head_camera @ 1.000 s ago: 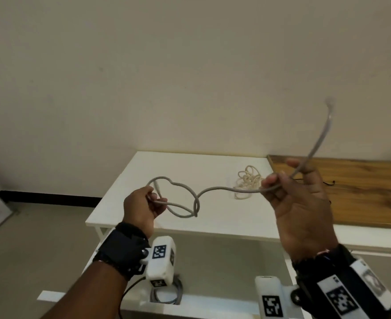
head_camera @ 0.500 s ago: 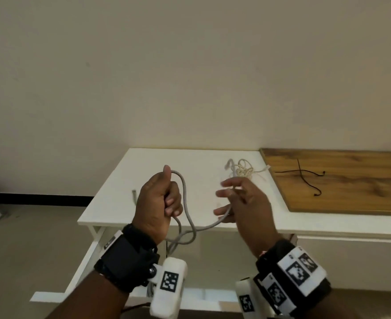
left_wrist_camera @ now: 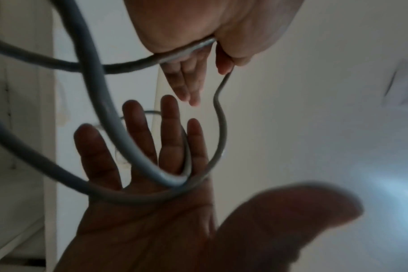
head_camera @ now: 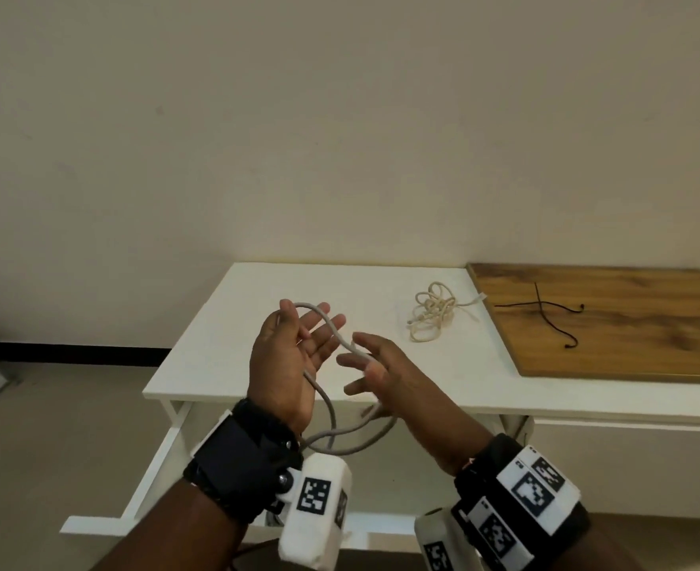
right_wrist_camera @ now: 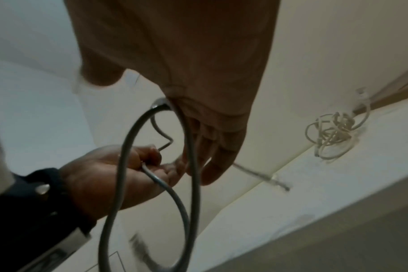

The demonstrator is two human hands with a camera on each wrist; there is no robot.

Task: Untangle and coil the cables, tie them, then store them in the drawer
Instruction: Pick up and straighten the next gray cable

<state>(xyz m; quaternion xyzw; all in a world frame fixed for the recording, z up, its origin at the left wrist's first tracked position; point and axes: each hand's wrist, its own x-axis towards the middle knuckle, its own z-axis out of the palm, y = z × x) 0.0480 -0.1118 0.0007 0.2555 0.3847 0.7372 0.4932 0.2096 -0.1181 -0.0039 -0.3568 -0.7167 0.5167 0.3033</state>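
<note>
At frame center, my left hand (head_camera: 288, 360) is spread flat with the grey cable (head_camera: 327, 410) looped over it. My right hand (head_camera: 375, 375) pinches the cable. A tangled beige cable (head_camera: 432, 317) lies on the counter (head_camera: 216, 344).

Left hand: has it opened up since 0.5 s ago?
Yes. Left hand, earlier fisted round the gray cable, now has straight fingers, cable draped across the palm, above the white table.

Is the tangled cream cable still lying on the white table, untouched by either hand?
Yes, the cream cable lies in a tangle on the white table, beyond both hands.
</note>
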